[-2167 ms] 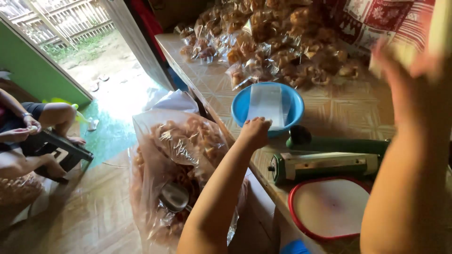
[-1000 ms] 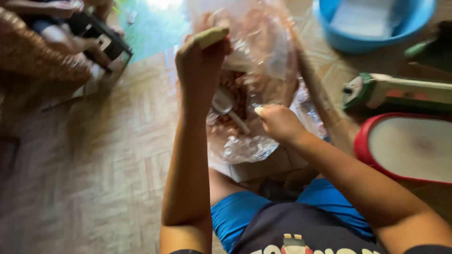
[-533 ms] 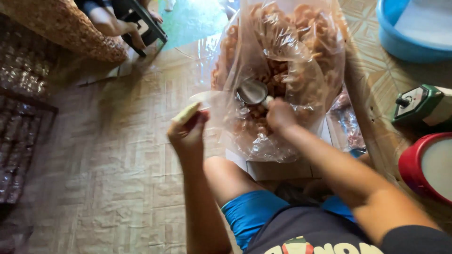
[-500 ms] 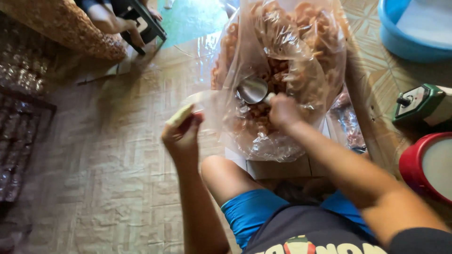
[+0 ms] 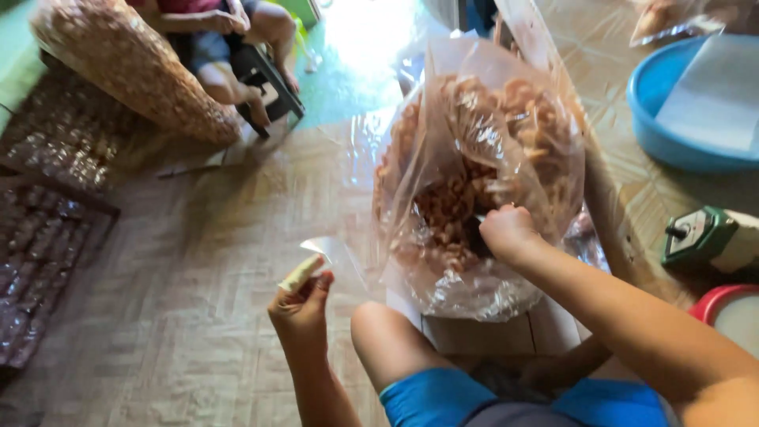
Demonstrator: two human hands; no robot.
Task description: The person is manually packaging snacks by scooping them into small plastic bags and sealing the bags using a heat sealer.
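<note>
Parquet-patterned flooring [image 5: 198, 316] fills the lower left of the view, and the person sits on it with one bare knee [image 5: 387, 332] raised.

Nearest the camera, the left hand [image 5: 302, 312] is held low over the floor. Its fingers [image 5: 316, 286] are pressed together, pinching a small clear bag [image 5: 332, 255] by one edge beside a pale yellowish strip [image 5: 300, 273]. The small clear bag appears empty.

Just beyond, the right hand [image 5: 506, 231] is closed and reaches into the mouth of a large clear sack [image 5: 474, 166] of orange-brown fried snacks. What the right fingers enclose is hidden by the plastic and the snacks; a grip is probable but cannot be confirmed. The sack rests on a cardboard box [image 5: 474, 328] against the knee.

Judged status: one small bag is in hand, filling has not begun, and the sack remains largely full.

To the right, the worktop [image 5: 632, 190] carries a blue basin [image 5: 656, 126] holding flat clear bags, a green device [image 5: 708, 237] and a red-rimmed lid [image 5: 723, 304].

Farthest off, another person [image 5: 229, 47] sits beside a heaped sack [image 5: 126, 63], with packed snack bags [image 5: 47, 205] laid on the floor.
</note>
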